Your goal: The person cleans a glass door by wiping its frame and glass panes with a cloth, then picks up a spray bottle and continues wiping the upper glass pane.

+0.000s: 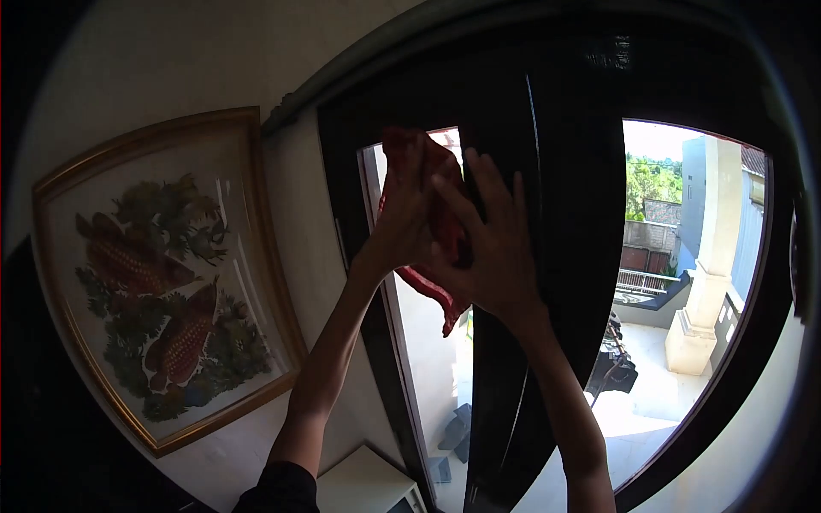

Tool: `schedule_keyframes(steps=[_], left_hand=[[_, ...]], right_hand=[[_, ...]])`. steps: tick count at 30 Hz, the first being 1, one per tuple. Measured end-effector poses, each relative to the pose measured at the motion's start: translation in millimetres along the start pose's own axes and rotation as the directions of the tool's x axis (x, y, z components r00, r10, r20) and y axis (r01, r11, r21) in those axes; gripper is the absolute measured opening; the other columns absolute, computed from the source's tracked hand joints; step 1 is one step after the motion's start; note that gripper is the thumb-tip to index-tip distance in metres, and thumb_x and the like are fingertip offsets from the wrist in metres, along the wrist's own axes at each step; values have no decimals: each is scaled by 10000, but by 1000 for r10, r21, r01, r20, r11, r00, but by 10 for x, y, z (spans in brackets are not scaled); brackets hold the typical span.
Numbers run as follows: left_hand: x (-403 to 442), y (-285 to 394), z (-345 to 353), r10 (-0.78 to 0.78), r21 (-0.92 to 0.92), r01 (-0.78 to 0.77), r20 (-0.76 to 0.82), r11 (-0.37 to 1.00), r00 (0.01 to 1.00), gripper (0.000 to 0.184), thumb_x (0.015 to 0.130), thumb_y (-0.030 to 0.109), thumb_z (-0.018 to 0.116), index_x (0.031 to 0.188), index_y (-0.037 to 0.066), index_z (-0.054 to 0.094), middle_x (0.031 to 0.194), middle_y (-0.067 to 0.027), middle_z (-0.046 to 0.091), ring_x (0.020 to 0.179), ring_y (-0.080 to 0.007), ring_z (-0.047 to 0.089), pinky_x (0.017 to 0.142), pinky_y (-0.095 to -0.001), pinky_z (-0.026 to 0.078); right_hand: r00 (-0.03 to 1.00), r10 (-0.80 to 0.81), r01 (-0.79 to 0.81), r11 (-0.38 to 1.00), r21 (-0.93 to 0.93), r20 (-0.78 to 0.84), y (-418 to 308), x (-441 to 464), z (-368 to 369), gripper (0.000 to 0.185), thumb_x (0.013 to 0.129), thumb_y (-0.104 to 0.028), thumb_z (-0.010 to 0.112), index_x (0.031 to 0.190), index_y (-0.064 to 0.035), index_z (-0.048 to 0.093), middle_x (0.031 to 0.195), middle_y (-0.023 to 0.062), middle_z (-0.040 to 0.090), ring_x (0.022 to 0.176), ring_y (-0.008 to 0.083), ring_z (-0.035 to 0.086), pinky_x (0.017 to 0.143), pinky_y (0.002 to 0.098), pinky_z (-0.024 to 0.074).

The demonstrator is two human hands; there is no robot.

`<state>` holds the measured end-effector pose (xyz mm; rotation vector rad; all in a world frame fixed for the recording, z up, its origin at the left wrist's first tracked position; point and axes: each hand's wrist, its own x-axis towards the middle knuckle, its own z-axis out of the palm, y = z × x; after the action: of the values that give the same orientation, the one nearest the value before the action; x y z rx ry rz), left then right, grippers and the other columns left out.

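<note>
A crumpled red cloth (447, 226) lies against the narrow glass pane (428, 368) of the dark door, its lower corner hanging down. My left hand (404, 224) holds the cloth, fingers pointing up over it; part of the grip is in shadow. Just to the right, my right hand (496, 244) is open with its fingers spread. Its index finger and thumb overlap the cloth, while the other fingers reach over the dark door frame (505, 376). Whether those fingers press on the wood, I cannot tell.
On the left wall hangs a gold-framed picture (278, 282) of two fish. A white cabinet (363, 483) stands low beside the door. Through the larger right-hand pane (658, 342) show a pillar (705, 299), a tiled porch and a parked motorbike (614, 368).
</note>
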<state>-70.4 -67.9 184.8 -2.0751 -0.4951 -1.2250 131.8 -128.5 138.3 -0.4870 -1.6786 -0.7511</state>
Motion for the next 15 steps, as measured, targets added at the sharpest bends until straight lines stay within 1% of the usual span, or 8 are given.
schedule_keyframes(steps=[2, 4, 6, 7, 8, 9, 10, 15], left_hand=[[-315, 77, 213, -2, 232, -36, 162, 972, 987, 1283, 678, 729, 868, 1699, 176, 324, 1794, -260, 63, 1648, -522, 22, 1266, -769, -2], [-567, 50, 339, -20, 227, -20, 174, 974, 985, 1244, 737, 740, 824, 1701, 143, 312, 1792, -259, 86, 1656, -498, 24, 1268, -761, -27], [-687, -32, 468, -123, 49, 118, 137, 992, 983, 1176, 804, 720, 792, 1702, 136, 309, 1799, -228, 94, 1662, -473, 24, 1264, -763, -57], [-598, 27, 522, -126, 57, 122, 76, 991, 989, 1095, 882, 661, 762, 1702, 106, 293, 1799, -191, 121, 1658, -452, 112, 1293, -729, 102], [-484, 59, 671, -127, 70, 122, 73, 990, 989, 1095, 882, 661, 762, 1702, 106, 293, 1799, -191, 121, 1658, -452, 112, 1293, -729, 102], [-384, 58, 865, -221, -344, 180, -83, 921, 972, 1015, 942, 582, 736, 1702, 87, 282, 1784, -188, 178, 1646, -431, 177, 1290, -667, 204], [-320, 80, 933, -362, -704, 134, -185, 698, 914, 936, 1001, 504, 711, 1702, 68, 270, 1768, -185, 234, 1634, -411, 242, 1287, -605, 306], [-166, 620, 589, -253, -398, 144, -238, 906, 938, 840, 1046, 376, 675, 1696, 39, 262, 1736, -200, 301, 1607, -385, 315, 1261, -517, 378]], right_hand=[[993, -74, 79, 996, -45, 92, 30, 66, 26, 676, 1004, -524, 664, 1565, -162, 558, 1726, 161, 361, 1647, 349, 244, 1351, 632, 101], [991, -50, 55, 998, -35, 125, 21, 54, 46, 601, 1022, -444, 637, 1544, -151, 577, 1718, 148, 384, 1642, 342, 261, 1347, 632, 111], [989, -32, 39, 998, -42, 146, 2, 22, 52, 532, 1040, -363, 610, 1523, -140, 596, 1711, 134, 407, 1638, 335, 278, 1343, 632, 121], [997, -26, 23, 999, 36, 68, -9, -6, 54, 534, 1040, -377, 598, 1494, -98, 611, 1692, 158, 428, 1626, 355, 302, 1337, 632, 152], [1000, -13, 15, 994, 110, -19, -1, -9, 59, 544, 1039, -391, 586, 1465, -55, 626, 1674, 183, 450, 1615, 374, 325, 1330, 632, 182], [999, -21, 24, 993, 117, -27, 18, -30, 88, 544, 1039, -391, 586, 1465, -55, 626, 1674, 183, 450, 1615, 374, 325, 1330, 632, 182], [993, 7, 14, 985, 173, -119, 38, -83, 139, 543, 1027, -372, 590, 1471, -60, 622, 1674, 188, 451, 1606, 389, 340, 1320, 637, 206], [949, 76, -3, 973, 231, -307, 57, -226, 180, 563, 993, -307, 622, 1508, -81, 598, 1685, 192, 437, 1587, 422, 369, 1291, 659, 255]])
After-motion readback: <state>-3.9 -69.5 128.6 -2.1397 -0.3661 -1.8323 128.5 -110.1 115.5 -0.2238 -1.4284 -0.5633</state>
